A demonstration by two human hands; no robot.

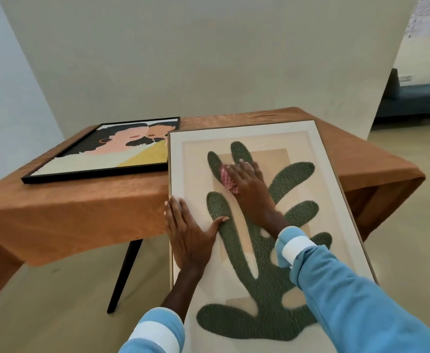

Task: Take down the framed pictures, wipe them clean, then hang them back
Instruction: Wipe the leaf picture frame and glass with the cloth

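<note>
Right hand (247, 180) presses checked cloth (227, 177) onto the leaf picture (254, 296).

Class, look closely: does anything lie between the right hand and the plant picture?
Yes: a pink checked cloth, pressed under the right hand against the picture's upper part. The left hand touches it directly.

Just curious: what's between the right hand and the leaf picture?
A red-checked cloth, pressed under the right hand onto the leaf picture, shown in the head view.

The small frame (102, 151) lies left on the table (81, 215); the large frame (244, 253) beside it overhangs the near edge.
</note>
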